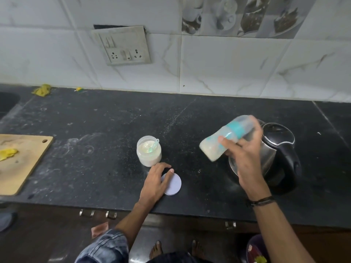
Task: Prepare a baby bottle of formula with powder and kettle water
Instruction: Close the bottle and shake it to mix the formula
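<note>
gripping the tilted bottle (224,137), centre right, the right hand (245,158) likely mixes formula; the left hand (155,181) lies loose-fingered on the lid (173,185), probably to reclose the jar (149,150).

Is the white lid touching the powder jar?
Apart. The head view shows a strip of bare black counter between the jar and the lid, which lies flat nearer the front edge.

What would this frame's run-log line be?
right hand: holds capped baby bottle, milky contents, tilted near kettle | left hand: rests on loose lid | powder jar: open, scoop inside
</note>
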The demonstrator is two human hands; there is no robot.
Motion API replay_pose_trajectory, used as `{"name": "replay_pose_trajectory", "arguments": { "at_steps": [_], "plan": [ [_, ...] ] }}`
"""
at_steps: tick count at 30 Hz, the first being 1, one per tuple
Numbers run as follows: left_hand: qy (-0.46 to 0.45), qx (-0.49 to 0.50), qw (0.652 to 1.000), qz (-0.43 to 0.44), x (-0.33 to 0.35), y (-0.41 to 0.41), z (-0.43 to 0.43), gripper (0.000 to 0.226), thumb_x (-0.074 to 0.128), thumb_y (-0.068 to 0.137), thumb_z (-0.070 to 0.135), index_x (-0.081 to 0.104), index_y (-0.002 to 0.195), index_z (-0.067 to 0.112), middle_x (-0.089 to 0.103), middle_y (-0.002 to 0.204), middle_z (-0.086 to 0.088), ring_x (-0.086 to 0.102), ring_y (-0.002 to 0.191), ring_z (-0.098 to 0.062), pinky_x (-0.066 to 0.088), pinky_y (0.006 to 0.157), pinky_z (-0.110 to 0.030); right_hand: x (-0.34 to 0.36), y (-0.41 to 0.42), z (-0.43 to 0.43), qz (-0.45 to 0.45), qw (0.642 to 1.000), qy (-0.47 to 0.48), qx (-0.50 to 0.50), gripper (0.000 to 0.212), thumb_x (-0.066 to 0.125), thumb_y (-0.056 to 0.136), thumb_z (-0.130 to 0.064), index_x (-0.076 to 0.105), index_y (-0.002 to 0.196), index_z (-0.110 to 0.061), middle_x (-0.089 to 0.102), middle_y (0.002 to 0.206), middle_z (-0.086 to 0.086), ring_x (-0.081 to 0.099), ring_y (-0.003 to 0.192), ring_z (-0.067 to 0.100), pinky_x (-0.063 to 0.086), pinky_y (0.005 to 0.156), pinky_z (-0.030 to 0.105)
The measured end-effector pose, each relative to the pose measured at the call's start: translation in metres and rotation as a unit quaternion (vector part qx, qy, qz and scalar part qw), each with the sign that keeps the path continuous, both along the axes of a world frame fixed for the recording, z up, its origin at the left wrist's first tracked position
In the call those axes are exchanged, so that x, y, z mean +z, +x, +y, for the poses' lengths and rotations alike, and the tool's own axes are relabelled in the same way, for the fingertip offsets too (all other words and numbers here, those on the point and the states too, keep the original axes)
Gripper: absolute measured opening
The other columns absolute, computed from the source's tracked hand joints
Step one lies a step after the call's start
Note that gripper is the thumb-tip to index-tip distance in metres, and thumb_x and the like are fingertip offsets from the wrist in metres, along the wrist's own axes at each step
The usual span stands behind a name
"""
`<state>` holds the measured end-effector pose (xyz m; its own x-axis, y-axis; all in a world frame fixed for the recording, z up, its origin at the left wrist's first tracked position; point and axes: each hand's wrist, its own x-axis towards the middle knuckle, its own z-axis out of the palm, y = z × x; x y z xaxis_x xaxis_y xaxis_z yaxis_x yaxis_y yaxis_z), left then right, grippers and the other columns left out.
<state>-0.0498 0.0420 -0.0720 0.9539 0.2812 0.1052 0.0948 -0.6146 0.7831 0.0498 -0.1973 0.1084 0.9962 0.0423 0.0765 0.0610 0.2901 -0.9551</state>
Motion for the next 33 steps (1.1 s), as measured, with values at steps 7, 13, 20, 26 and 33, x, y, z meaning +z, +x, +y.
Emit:
{"name": "replay_pose_trajectory", "arguments": {
  "at_steps": [7, 13, 20, 26, 33],
  "plan": [
    [0.002, 0.003, 1.0, 0.006, 0.001, 0.0, 0.0, 0.018, 0.054, 0.104, 0.046, 0.063, 0.114, 0.034, 0.058, 0.117, 0.023, 0.05, 0.118, 0.002, 0.039, 0.101, -0.023, -0.001, 0.0, 0.002, 0.014, 0.998, 0.042, -0.033, 0.099, 0.091, 0.072, -0.011, 0.036, 0.149, -0.039, 0.071, 0.126, -0.003, 0.073, 0.109, 0.016, 0.064, 0.078, 0.038],
    [-0.001, 0.0, 1.0, 0.0, 0.003, 0.0, -0.001, 0.023, 0.051, 0.103, 0.051, 0.062, 0.113, 0.034, 0.058, 0.116, 0.022, 0.051, 0.117, -0.001, 0.041, 0.1, -0.024, -0.001, 0.001, 0.0, 0.016, 0.996, 0.072, -0.053, 0.097, 0.091, 0.073, -0.016, 0.035, 0.15, -0.036, 0.064, 0.135, 0.002, 0.071, 0.118, 0.023, 0.064, 0.081, 0.043],
    [0.001, -0.002, 1.0, -0.003, 0.001, 0.001, 0.0, 0.024, 0.05, 0.103, 0.052, 0.062, 0.113, 0.034, 0.058, 0.116, 0.022, 0.052, 0.117, -0.001, 0.043, 0.1, -0.027, 0.0, 0.0, 0.004, 0.001, 0.998, 0.06, -0.02, 0.1, 0.096, 0.069, -0.015, 0.038, 0.147, -0.04, 0.065, 0.137, 0.005, 0.072, 0.116, 0.022, 0.062, 0.084, 0.039],
    [0.006, -0.004, 1.0, -0.007, 0.0, 0.0, 0.001, 0.026, 0.05, 0.103, 0.052, 0.063, 0.113, 0.033, 0.058, 0.116, 0.021, 0.052, 0.115, -0.001, 0.043, 0.1, -0.027, -0.001, -0.002, 0.004, 0.007, 1.0, 0.023, 0.017, 0.091, 0.09, 0.073, -0.008, 0.043, 0.142, -0.044, 0.073, 0.126, -0.001, 0.073, 0.114, 0.024, 0.063, 0.082, 0.039],
    [0.013, -0.004, 1.0, -0.008, 0.0, 0.0, 0.001, 0.027, 0.05, 0.103, 0.051, 0.063, 0.113, 0.03, 0.059, 0.116, 0.017, 0.052, 0.113, -0.003, 0.043, 0.099, -0.027, -0.001, -0.003, 0.005, -0.004, 1.0, 0.011, 0.025, 0.09, 0.081, 0.082, 0.008, 0.039, 0.146, -0.037, 0.074, 0.121, -0.004, 0.073, 0.111, 0.021, 0.063, 0.082, 0.036]
  ]
}}
